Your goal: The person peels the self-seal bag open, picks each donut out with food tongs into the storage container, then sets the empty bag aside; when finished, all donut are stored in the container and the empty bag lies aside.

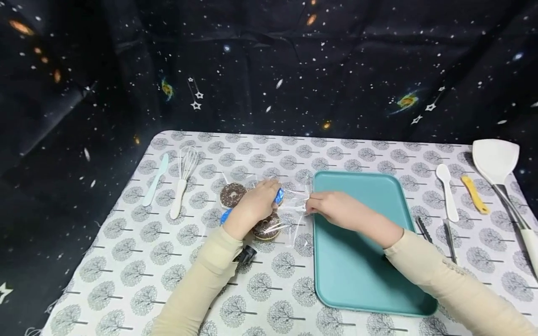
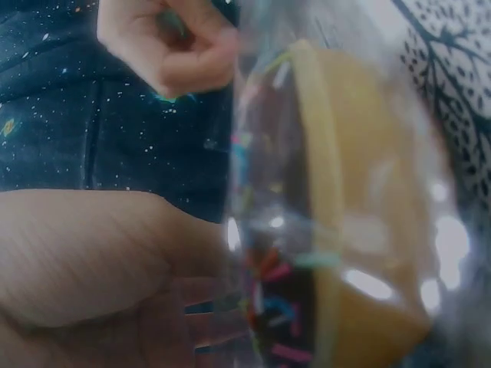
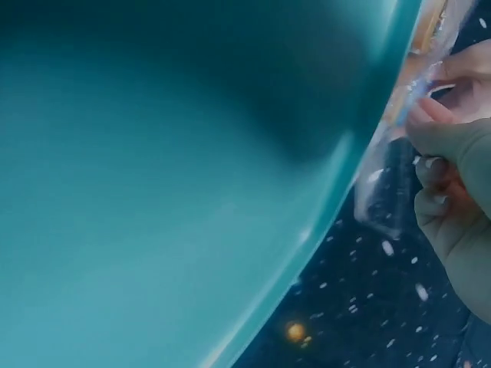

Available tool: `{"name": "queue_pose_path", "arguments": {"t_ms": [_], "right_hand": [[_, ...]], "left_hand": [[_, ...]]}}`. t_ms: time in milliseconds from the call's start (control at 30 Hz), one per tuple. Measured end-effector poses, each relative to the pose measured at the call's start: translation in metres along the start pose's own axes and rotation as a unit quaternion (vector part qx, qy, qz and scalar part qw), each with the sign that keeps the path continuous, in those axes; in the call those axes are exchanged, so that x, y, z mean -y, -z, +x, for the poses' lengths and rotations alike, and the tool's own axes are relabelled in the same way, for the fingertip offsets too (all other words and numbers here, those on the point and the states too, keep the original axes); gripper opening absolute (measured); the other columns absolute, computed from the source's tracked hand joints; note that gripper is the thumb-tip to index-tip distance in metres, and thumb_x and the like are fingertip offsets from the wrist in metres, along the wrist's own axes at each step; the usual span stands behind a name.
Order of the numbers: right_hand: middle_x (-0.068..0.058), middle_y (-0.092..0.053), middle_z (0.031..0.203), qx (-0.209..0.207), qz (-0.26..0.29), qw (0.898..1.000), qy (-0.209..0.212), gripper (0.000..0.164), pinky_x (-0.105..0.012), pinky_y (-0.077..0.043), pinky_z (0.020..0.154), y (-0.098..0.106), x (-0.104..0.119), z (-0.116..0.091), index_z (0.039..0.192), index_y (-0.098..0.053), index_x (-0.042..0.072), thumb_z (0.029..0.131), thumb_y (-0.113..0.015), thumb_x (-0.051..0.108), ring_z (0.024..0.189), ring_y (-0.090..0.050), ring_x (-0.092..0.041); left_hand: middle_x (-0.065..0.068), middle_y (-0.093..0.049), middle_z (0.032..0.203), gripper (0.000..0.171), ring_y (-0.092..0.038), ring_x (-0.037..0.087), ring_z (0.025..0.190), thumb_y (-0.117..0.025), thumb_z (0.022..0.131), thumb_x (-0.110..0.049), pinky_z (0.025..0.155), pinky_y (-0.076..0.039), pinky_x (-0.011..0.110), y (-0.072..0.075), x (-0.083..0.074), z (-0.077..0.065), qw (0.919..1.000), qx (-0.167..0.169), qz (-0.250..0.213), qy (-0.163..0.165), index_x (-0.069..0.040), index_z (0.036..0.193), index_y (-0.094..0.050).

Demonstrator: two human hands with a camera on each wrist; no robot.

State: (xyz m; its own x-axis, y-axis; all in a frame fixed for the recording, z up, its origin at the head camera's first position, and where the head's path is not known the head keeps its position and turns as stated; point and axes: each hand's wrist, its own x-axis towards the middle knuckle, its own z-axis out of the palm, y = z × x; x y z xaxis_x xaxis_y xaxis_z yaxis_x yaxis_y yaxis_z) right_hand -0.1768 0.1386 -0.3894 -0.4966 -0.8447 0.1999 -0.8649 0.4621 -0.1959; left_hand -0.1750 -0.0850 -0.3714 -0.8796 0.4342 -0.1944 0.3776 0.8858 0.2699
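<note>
A clear plastic bag (image 1: 294, 224) of doughnuts lies left of the teal tray. Two brown-iced doughnuts (image 1: 233, 194) and bits of blue icing (image 1: 226, 215) show around my left hand (image 1: 258, 200). That hand grips the bag from above, thumb and fingers around a blue-iced doughnut (image 1: 279, 196), partly hidden by the fingers. Close up in the left wrist view, a doughnut (image 2: 368, 192) with dark icing and coloured sprinkles shows through the plastic. My right hand (image 1: 329, 207) pinches the bag's right edge above the tray's left rim; its curled fingers (image 3: 437, 130) show in the right wrist view.
The teal tray (image 1: 357, 280) lies under my right forearm. To the left are a pale blue knife (image 1: 155, 179) and a whisk (image 1: 180, 186). At the right lie a white spoon (image 1: 447, 193), a yellow-handled tool (image 1: 475, 194), tongs (image 1: 450, 240) and a large white turner (image 1: 496, 161).
</note>
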Motion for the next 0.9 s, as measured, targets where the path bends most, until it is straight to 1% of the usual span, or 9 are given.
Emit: {"name": "queue_pose_path", "arguments": {"t_ms": [133, 233, 300, 367, 467, 533, 667, 900], "right_hand": [[0.004, -0.063, 0.091, -0.031, -0.012, 0.999, 0.003, 0.005, -0.024, -0.054, 0.072, 0.002, 0.001, -0.004, 0.092, -0.064, 0.013, 0.088, -0.062, 0.01, 0.081, -0.063, -0.011], [0.003, -0.061, 0.092, -0.044, -0.031, 0.998, 0.011, 0.011, -0.023, -0.054, 0.068, 0.003, 0.004, -0.002, 0.094, -0.063, 0.013, 0.085, -0.067, 0.008, 0.078, -0.062, -0.011], [0.003, -0.061, 0.093, -0.038, -0.032, 0.999, 0.016, 0.016, -0.023, -0.054, 0.067, 0.002, 0.007, -0.001, 0.096, -0.064, 0.012, 0.082, -0.069, 0.007, 0.077, -0.062, -0.011], [0.003, -0.062, 0.094, -0.019, -0.03, 0.999, 0.021, 0.016, -0.024, -0.055, 0.069, 0.001, 0.011, 0.001, 0.097, -0.065, 0.013, 0.082, -0.07, 0.009, 0.078, -0.063, -0.011], [0.004, -0.066, 0.092, 0.009, -0.016, 1.0, 0.025, 0.012, -0.024, -0.055, 0.072, -0.002, 0.014, 0.004, 0.094, -0.068, 0.013, 0.083, -0.069, 0.011, 0.079, -0.064, -0.01], [0.004, -0.067, 0.088, 0.019, -0.011, 1.0, 0.021, 0.008, -0.024, -0.055, 0.072, -0.004, 0.015, 0.005, 0.091, -0.068, 0.013, 0.083, -0.069, 0.011, 0.078, -0.064, -0.01], [0.003, -0.068, 0.085, 0.021, -0.008, 1.0, 0.008, 0.006, -0.024, -0.055, 0.072, -0.004, 0.015, 0.004, 0.088, -0.068, 0.012, 0.083, -0.068, 0.009, 0.076, -0.064, -0.01], [0.004, -0.066, 0.085, 0.001, -0.012, 1.0, 0.022, 0.005, -0.025, -0.055, 0.069, 0.003, 0.01, -0.013, 0.088, -0.066, 0.012, 0.085, -0.066, 0.009, 0.075, -0.064, -0.011]], "left_hand": [[0.013, -0.032, 0.149, 0.06, -0.027, 0.032, 0.138, -0.063, 0.087, -0.015, 0.111, -0.028, 0.042, 0.001, 0.001, 0.0, 0.9999, -0.003, 0.004, 0.015, -0.003, 0.14, -0.038], [0.013, -0.032, 0.149, 0.059, -0.027, 0.033, 0.138, -0.063, 0.088, -0.015, 0.112, -0.027, 0.042, 0.001, 0.001, 0.001, 0.9999, 0.001, 0.005, 0.013, -0.003, 0.14, -0.038], [0.013, -0.033, 0.149, 0.059, -0.027, 0.033, 0.138, -0.063, 0.088, -0.015, 0.112, -0.027, 0.042, 0.0, 0.0, 0.002, 1.0, 0.001, 0.003, 0.008, -0.003, 0.14, -0.038], [0.013, -0.033, 0.149, 0.058, -0.027, 0.032, 0.138, -0.063, 0.088, -0.015, 0.112, -0.026, 0.042, -0.001, -0.001, 0.004, 1.0, 0.004, 0.003, 0.006, -0.003, 0.14, -0.038], [0.012, -0.033, 0.148, 0.059, -0.028, 0.032, 0.137, -0.063, 0.088, -0.015, 0.111, -0.028, 0.042, -0.003, -0.002, 0.005, 1.0, 0.002, 0.006, 0.006, -0.003, 0.139, -0.039], [0.012, -0.033, 0.149, 0.059, -0.028, 0.032, 0.138, -0.063, 0.087, -0.016, 0.11, -0.029, 0.042, -0.003, -0.002, 0.005, 0.9999, 0.002, 0.008, 0.008, -0.003, 0.14, -0.039], [0.012, -0.033, 0.149, 0.06, -0.028, 0.032, 0.137, -0.063, 0.087, -0.017, 0.11, -0.031, 0.042, -0.003, -0.003, 0.004, 0.9999, 0.0, 0.008, 0.012, -0.003, 0.139, -0.039], [0.012, -0.034, 0.148, 0.058, -0.029, 0.034, 0.137, -0.064, 0.086, -0.014, 0.109, -0.031, 0.045, 0.0, -0.002, 0.004, 0.9999, 0.0, -0.012, 0.008, -0.004, 0.138, -0.041]]}}
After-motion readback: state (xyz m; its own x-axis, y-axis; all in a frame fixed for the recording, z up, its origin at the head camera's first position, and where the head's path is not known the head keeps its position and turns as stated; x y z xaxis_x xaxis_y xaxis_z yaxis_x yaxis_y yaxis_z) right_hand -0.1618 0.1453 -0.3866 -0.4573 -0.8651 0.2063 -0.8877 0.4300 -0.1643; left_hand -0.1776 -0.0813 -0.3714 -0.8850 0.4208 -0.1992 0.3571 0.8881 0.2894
